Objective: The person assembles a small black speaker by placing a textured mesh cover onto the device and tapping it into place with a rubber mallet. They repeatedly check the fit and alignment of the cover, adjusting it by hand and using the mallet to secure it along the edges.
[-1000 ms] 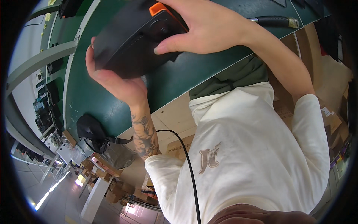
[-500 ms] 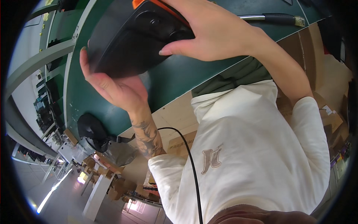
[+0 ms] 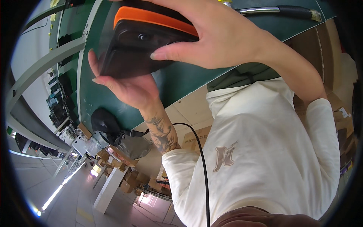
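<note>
Closest to me, my left hand [image 3: 128,85] cups the underside of a black plastic device with an orange rim [image 3: 145,38], fingers curled up its side. My right hand [image 3: 215,36] clamps over its top, thumb pressed on the dark face, hiding much of it. A thin black cable [image 3: 202,162] crosses my cream sleeve. Beyond lies the green counter [image 3: 181,81], with a black-handled metal rod [image 3: 280,10] farthest off.

Green worktop [image 3: 181,81], cardboard boxes [image 3: 113,153], white pillar [image 3: 107,189], glossy floor [image 3: 56,196]
</note>
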`<state>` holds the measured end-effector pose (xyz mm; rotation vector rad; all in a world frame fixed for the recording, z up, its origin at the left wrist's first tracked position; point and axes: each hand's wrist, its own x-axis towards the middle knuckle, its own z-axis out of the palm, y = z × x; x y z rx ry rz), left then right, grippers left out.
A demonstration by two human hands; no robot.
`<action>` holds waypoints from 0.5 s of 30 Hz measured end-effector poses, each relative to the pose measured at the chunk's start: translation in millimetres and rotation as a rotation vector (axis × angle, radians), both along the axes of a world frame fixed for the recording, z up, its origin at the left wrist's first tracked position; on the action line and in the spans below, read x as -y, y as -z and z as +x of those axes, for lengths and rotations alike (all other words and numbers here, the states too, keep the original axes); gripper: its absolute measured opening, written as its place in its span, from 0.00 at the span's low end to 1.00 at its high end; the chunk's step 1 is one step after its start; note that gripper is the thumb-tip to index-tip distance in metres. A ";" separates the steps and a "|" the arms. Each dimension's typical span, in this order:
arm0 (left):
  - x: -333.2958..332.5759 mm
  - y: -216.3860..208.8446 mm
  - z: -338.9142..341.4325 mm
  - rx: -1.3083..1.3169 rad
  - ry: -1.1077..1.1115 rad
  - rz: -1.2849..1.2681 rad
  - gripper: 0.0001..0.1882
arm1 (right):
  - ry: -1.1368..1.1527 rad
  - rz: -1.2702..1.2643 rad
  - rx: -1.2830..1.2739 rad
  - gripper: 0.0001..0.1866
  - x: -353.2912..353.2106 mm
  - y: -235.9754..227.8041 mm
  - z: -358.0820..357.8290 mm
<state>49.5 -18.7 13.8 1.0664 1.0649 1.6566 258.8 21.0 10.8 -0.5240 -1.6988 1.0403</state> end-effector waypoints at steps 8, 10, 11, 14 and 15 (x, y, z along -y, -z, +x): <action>2.5 -0.7 22.4 -0.171 -0.068 0.028 0.34 | 0.088 0.084 -0.046 0.46 -9.5 21.9 -6.7; 2.2 0.6 22.5 -0.198 -0.060 0.044 0.33 | 0.097 0.083 -0.010 0.45 -12.9 20.0 -1.2; 2.5 1.2 21.7 -0.199 -0.046 0.054 0.33 | 0.104 0.078 0.008 0.45 -13.8 18.5 2.0; 1.0 6.8 22.0 -0.254 -0.039 0.113 0.32 | 0.092 -0.039 0.032 0.42 -7.4 0.5 12.8; -0.1 10.2 23.0 -0.279 -0.042 0.137 0.31 | 0.090 -0.031 0.014 0.41 -3.5 -4.8 18.2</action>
